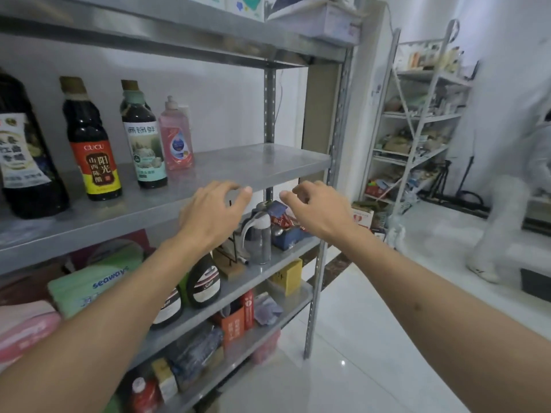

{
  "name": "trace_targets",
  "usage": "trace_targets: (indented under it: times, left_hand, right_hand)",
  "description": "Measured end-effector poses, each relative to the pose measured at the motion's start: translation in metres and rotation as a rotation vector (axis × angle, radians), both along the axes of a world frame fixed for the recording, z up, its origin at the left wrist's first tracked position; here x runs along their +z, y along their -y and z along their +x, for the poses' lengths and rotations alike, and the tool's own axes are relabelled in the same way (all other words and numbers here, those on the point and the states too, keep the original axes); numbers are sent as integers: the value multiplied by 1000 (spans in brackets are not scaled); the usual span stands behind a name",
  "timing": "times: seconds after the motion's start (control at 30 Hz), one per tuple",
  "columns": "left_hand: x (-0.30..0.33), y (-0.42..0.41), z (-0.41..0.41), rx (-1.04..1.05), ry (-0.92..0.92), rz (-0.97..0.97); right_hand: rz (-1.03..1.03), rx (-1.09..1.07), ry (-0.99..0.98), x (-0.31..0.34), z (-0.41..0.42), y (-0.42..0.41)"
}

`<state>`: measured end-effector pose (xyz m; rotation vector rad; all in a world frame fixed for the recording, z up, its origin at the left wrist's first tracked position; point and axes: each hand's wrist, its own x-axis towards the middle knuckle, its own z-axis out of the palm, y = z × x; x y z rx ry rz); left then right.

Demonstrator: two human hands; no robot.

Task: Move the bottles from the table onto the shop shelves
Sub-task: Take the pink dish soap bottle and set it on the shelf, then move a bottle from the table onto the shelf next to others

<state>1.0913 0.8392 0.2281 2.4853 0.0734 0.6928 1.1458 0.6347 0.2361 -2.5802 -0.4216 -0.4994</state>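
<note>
Four bottles stand upright in a row on the middle shelf (pixel 262 165): a big dark bottle (pixel 26 162) at the far left, a red-label bottle (pixel 95 150), a green-label bottle (pixel 144 144) and a pink bottle (pixel 176 138). They sit set back from the front lip with labels facing out, as shop stock would be faced, and packed toward the left, which leaves the right part of the shelf bare for more.

Both hands hover just in front of that shelf's edge and hold nothing. The left hand (pixel 213 213) has its fingers (pixel 226 187) loosely curled with the thumb apart from them, a wide relaxed span. The right hand (pixel 316 210) mirrors it, fingers (pixel 304 189) bent and empty. Neither touches the shelf or a bottle; the pink bottle is the nearest, a little left of the left hand.

The desk is out of view, so how many bottles wait there cannot be told. Empty hands at the shelf suggest the person is between placements.

A clear jug (pixel 259 236) stands on the shelf below, behind the hands.
</note>
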Motion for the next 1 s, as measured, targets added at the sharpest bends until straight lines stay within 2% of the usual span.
trace_targets:
  times: [0.23, 0.5, 1.0]
  left_hand:
    - [-16, 16, -66, -69, -46, 95]
    - [-44, 36, -151, -188, -73, 117]
    - [-72, 144, -329, -302, -138, 114]
  right_hand:
    - [-85, -157, 2, -11, -95, 26]
    - [-128, -291, -44, -41, -207, 55]
    - [-182, -419, -83, -75, -412, 149]
